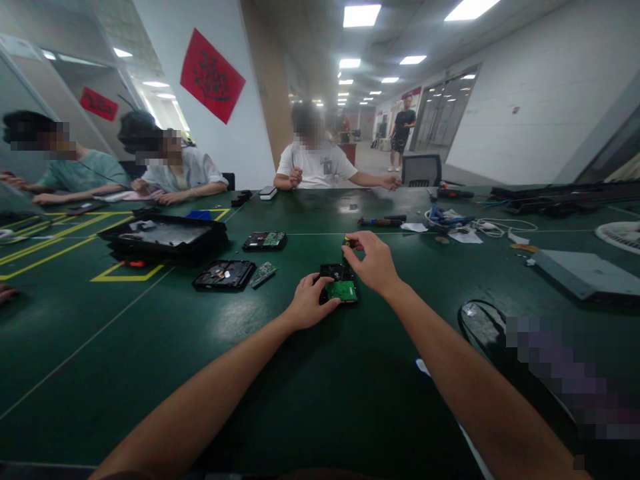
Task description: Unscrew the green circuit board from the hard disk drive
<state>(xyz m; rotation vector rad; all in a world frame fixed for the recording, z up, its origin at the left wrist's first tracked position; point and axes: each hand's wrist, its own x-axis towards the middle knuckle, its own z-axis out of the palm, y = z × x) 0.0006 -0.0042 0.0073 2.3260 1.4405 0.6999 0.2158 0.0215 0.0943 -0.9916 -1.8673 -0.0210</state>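
A hard drive (342,291) with a green circuit board lies on the dark green table in front of me. My left hand (311,303) grips its left side, fingers at the edge and thumb along the near side. Above the drive, my right hand (373,262) pinches the small yellow-and-black handle of a screwdriver (347,243). The tool stands roughly upright, its shaft pointing down at the drive's far part. Whether the tip touches a screw is too small to tell.
To the left lie an opened black casing (223,275), a loose circuit board (263,272), another hard drive (265,241) and a black tray (163,233). A grey metal box (590,275) and tangled cables (450,219) are on the right. Several people sit across the table.
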